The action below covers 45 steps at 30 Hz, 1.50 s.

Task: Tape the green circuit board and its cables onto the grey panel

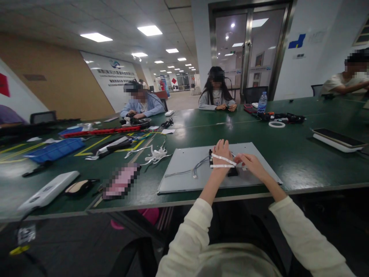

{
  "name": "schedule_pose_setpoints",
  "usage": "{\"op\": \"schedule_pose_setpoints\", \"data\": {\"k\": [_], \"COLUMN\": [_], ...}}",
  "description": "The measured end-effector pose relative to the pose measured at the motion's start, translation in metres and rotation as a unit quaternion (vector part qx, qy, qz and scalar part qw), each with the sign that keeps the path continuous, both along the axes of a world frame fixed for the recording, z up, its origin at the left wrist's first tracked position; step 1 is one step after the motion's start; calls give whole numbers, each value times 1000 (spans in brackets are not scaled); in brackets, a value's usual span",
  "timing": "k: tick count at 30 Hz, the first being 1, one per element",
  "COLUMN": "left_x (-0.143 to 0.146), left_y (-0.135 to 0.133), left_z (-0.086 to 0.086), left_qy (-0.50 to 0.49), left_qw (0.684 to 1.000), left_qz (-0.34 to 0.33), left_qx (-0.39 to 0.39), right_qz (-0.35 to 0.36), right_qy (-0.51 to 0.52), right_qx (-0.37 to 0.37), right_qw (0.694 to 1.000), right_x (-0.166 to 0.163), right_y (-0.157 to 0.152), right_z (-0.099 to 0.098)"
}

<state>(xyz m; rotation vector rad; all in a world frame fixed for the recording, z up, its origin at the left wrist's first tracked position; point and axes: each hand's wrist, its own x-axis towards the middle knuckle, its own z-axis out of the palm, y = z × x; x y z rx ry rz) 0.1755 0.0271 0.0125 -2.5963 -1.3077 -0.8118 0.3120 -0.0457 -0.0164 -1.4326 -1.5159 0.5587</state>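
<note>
A grey panel [184,175] lies flat on the green table [288,161] in front of me. My left hand [221,154] rests on a small black part [232,172] on the panel, with white strips [223,161] draped across its back. My right hand [250,162] is close beside it, fingers pinched on the end of a white strip. Thin grey wires [198,168] run leftward from the black part over the panel.
A pile of white strips [154,155] lies left of the panel. Blue trays [54,150], a red bar [100,132], a white device [47,191] and a mouse [79,187] sit at left. A tape ring [276,124], bottle [262,102] and tablet [337,139] are at right. Three people sit opposite.
</note>
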Motion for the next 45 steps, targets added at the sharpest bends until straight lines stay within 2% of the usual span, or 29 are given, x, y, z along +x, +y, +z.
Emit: {"op": "schedule_pose_setpoints", "data": {"k": [3,5,8,14,17,19,22,25,27,29,31,32,35,37,41,43,45], "left_x": [5,6,4,2,-4,-9,-17,-25,-32,-40,-48,-51,-56,-55,-46,-42,-39], "left_y": [-2,-1,0,2,7,10,11,3,-5,-13,-18,-20,-24,-27,-36,-38,-36], "left_z": [-1,-4,-7,-15,-14,-10,0,11,16,19,20,20,17,16,17,17,14], "left_qy": [-2,0,1,-39,-110,-180,-324,-428,-412,-350,-309,-303,-290,-278,-287,-289,-283], "left_qw": [1000,1000,1000,999,992,981,938,860,800,746,727,735,796,823,813,809,825], "left_qz": [7,13,13,35,50,30,-35,-99,-136,-170,-189,-190,-168,-166,-203,-216,-204], "left_qx": [4,-2,1,4,-31,-62,-116,-261,-415,-540,-583,-576,-504,-466,-463,-463,-443], "right_qz": [40,60,85,23,-17,-38,-6,53,69,61,34,15,-37,-58,-72,-23,23], "right_qy": [-11,-31,-7,103,171,209,244,246,237,210,158,125,26,-9,52,107,123], "right_qx": [-27,-19,4,56,78,62,10,-10,-4,11,36,49,70,69,70,59,35], "right_qw": [999,998,996,993,982,975,970,968,969,976,986,991,996,996,994,992,991], "right_x": [-3,-5,-8,0,5,6,3,-1,-2,-2,-1,-1,-2,-4,-6,-7,-7], "right_y": [-2,-4,-7,-5,-4,-4,-6,-9,-9,-9,-10,-10,-12,-13,-13,-13,-13], "right_z": [1,2,4,4,3,2,3,5,6,6,6,5,6,6,7,7,7]}}
